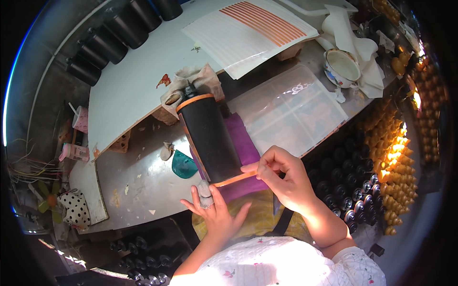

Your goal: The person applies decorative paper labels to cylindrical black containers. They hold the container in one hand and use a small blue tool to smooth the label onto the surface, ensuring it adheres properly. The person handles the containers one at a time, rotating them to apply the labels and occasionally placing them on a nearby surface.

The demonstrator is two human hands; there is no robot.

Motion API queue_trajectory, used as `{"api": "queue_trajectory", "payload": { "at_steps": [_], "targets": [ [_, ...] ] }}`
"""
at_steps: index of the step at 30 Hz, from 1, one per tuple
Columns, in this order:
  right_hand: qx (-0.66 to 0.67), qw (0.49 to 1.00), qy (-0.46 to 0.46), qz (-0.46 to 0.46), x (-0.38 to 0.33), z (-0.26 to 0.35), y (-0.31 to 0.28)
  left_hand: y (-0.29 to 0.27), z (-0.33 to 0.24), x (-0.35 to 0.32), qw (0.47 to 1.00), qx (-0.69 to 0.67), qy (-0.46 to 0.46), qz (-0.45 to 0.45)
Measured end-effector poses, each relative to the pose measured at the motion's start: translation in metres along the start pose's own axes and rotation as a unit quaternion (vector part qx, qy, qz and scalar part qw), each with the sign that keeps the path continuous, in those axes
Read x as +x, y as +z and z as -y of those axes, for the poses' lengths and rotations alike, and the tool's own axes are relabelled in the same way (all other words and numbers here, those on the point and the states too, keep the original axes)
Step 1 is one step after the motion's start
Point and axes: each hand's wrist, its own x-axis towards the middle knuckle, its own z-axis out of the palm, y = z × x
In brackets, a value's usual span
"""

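Note:
A black cylinder [210,138] lies lengthwise before me on a purple cloth [241,136], its far neck resting on a pale rag-covered support. One orange strip [195,101] circles its far end. Along its near end runs another orange strip [233,179], whose right end sticks out past the cylinder. My right hand [284,177] pinches that loose end between thumb and fingers. My left hand [217,212] has its fingers spread at the near left edge of the cylinder. A greyish wrap covers one of its fingers, which touches or nearly touches the strip there.
A teal curved scraper-like piece [184,165] lies left of the cylinder. To the right are a clear divided plastic box [291,112] and a flowered enamel cup [341,69]. Sheets with orange strips [260,26] lie on the far board. Black cylinders [126,31] stand far left; dark and golden pieces fill the right.

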Motion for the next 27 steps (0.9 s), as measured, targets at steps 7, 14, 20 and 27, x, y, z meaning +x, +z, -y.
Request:
{"api": "queue_trajectory", "payload": {
  "at_steps": [7,14,20,27],
  "targets": [
    [0.094,0.995,0.042,0.010,0.006,-0.025,-0.008,0.006,0.001,-0.001,0.999,-0.014,0.017,-0.025],
    [0.111,0.992,0.058,0.021,0.005,-0.027,-0.008,0.005,-0.003,-0.001,0.998,0.051,0.041,-0.021],
    [0.047,0.998,0.043,0.006,0.003,-0.025,-0.006,-0.001,-0.017,0.018,0.992,0.033,0.117,-0.043],
    [0.037,0.999,0.031,0.009,0.002,-0.023,-0.006,-0.025,-0.009,0.069,0.997,0.000,0.032,-0.077]
  ]
}}
